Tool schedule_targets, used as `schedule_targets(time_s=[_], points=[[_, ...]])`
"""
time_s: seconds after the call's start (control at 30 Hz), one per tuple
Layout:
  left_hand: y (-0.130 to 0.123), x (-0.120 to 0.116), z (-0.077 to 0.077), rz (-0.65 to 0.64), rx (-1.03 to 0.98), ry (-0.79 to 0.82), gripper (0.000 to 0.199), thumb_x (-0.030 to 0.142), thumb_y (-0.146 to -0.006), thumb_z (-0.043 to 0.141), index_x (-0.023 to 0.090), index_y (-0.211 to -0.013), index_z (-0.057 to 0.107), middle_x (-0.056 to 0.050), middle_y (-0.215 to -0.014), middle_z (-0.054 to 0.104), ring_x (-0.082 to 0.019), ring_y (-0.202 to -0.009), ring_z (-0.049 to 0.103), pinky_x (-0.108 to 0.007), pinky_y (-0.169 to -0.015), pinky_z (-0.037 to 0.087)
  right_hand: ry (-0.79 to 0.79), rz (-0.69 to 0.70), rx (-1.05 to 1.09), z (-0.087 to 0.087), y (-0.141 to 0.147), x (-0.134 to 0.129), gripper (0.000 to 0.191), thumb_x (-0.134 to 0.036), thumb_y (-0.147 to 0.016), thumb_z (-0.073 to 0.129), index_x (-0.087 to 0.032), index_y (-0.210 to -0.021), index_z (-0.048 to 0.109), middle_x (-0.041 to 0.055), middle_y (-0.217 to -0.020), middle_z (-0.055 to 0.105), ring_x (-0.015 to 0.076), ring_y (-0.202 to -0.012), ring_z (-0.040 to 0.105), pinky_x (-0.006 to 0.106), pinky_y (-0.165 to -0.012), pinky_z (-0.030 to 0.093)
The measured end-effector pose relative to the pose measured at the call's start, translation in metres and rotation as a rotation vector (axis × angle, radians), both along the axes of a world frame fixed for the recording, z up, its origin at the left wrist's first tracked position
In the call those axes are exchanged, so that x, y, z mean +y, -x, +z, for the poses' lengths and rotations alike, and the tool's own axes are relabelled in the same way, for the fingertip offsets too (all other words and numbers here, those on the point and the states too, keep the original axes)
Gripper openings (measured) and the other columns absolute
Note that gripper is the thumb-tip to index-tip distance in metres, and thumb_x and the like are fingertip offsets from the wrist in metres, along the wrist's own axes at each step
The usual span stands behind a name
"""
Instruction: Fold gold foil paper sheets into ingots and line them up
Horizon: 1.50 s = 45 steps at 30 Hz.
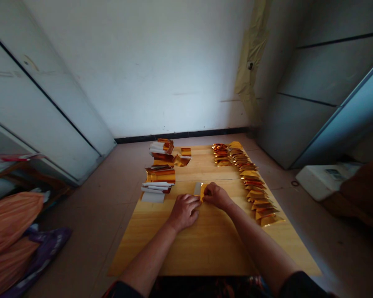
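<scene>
A small sheet of gold foil paper (202, 188) lies on the wooden table in front of me, its left part showing a pale grey-white side. My right hand (218, 196) pinches the sheet's right edge with curled fingers. From the left, my left hand (185, 210) rests low on the table, fingers stretched toward the paper's lower edge and touching it, thumb apart. Several stacks of gold and white foil sheets (160, 176) lie to the left. A long row of folded gold paper pieces (254, 186) runs down the right side.
The wooden table (186, 252) stands near a white wall (174, 82). Loose foil sheets (182, 160) lie by the left stacks. Grey cabinets (317, 82) rise at right, beside a white box (321, 180). Orange and purple bags (15, 223) are on the left.
</scene>
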<state>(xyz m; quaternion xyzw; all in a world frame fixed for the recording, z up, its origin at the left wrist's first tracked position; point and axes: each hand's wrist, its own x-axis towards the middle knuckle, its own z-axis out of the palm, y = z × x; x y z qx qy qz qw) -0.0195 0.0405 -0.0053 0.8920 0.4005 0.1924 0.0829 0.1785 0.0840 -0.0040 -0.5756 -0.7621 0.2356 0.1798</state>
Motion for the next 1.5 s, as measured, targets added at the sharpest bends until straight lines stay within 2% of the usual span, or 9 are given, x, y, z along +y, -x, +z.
schedule_targets(time_s=[0.1,0.27,0.33,0.5,0.67,0.8,0.9,1.17,1.5], points=[[-0.002,0.001,0.0,0.01,0.009,-0.027,0.028,0.024,-0.08,0.056,0.026,-0.107,0.065,-0.003,-0.116,0.065,-0.022,-0.104,0.054,-0.042,-0.089,0.039,-0.006,-0.005,-0.048,0.001,0.002,-0.001,0.012,-0.019,-0.072,0.065,-0.019,-0.083,0.064,0.001,-0.089,0.06,0.0098,-0.071,0.055,0.019,-0.061,0.036],[-0.004,0.008,0.004,0.03,0.044,-0.083,0.019,0.024,-0.085,0.052,0.027,-0.094,0.068,-0.001,-0.107,0.068,-0.019,-0.096,0.056,-0.039,-0.083,0.038,-0.075,0.0,-0.138,0.008,0.004,-0.009,0.018,-0.017,-0.085,0.049,-0.021,-0.087,0.066,0.0037,-0.1,0.062,0.0107,-0.08,0.06,0.019,-0.067,0.039],[-0.003,0.012,0.006,0.057,0.066,-0.114,0.019,0.024,-0.087,0.051,0.026,-0.089,0.069,-0.001,-0.104,0.069,-0.019,-0.095,0.056,-0.038,-0.082,0.037,-0.098,0.017,-0.212,0.012,0.005,-0.016,0.02,-0.022,-0.088,0.046,-0.023,-0.093,0.066,0.0041,-0.106,0.063,0.0121,-0.081,0.062,0.019,-0.065,0.04],[0.0,0.02,0.01,0.181,0.148,-0.15,0.017,0.024,-0.086,0.052,0.021,-0.084,0.068,-0.004,-0.093,0.069,-0.02,-0.092,0.055,-0.037,-0.079,0.037,-0.088,0.096,-0.358,0.023,0.012,-0.038,0.027,-0.025,-0.092,0.039,-0.022,-0.096,0.066,0.0076,-0.101,0.066,0.0144,-0.081,0.064,0.02,-0.066,0.042],[-0.005,0.02,0.006,0.297,0.149,-0.193,0.016,0.025,-0.086,0.053,0.02,-0.079,0.066,-0.005,-0.089,0.068,-0.021,-0.094,0.054,-0.037,-0.08,0.036,-0.053,0.195,-0.276,0.024,0.017,-0.052,0.026,-0.025,-0.091,0.041,-0.022,-0.091,0.067,0.0039,-0.098,0.067,0.0131,-0.084,0.063,0.019,-0.069,0.042],[-0.01,0.02,0.003,0.342,0.18,-0.188,0.013,0.021,-0.085,0.055,0.019,-0.076,0.064,-0.004,-0.086,0.067,-0.021,-0.091,0.053,-0.036,-0.079,0.034,-0.11,0.159,-0.179,0.014,0.011,-0.05,0.022,-0.024,-0.09,0.044,-0.023,-0.093,0.066,0.0024,-0.101,0.064,0.0109,-0.083,0.061,0.017,-0.069,0.041],[-0.011,0.019,0.004,0.34,0.194,-0.162,0.01,0.02,-0.082,0.058,0.019,-0.075,0.064,-0.004,-0.086,0.066,-0.021,-0.091,0.052,-0.036,-0.079,0.033,-0.141,0.129,-0.225,0.008,0.004,-0.045,0.021,-0.027,-0.09,0.046,-0.022,-0.091,0.067,0.0022,-0.103,0.062,0.01,-0.079,0.061,0.017,-0.065,0.04],[-0.014,0.017,0.0,0.304,0.193,-0.166,0.015,0.018,-0.084,0.055,0.019,-0.071,0.062,-0.005,-0.08,0.063,-0.02,-0.085,0.051,-0.034,-0.073,0.033,-0.231,0.246,-0.381,0.0,-0.003,-0.042,0.029,-0.028,-0.095,0.037,-0.021,-0.09,0.064,0.0031,-0.099,0.061,0.0089,-0.071,0.058,0.018,-0.057,0.036],[-0.007,0.005,0.008,0.214,0.169,-0.124,0.01,0.024,-0.084,0.056,0.022,-0.085,0.066,-0.003,-0.084,0.067,-0.019,-0.086,0.057,-0.036,-0.079,0.033,-0.208,0.392,-0.475,0.013,-0.009,-0.032,0.025,-0.021,-0.094,0.038,-0.018,-0.09,0.063,0.0055,-0.094,0.063,0.0098,-0.07,0.059,0.018,-0.057,0.037]])
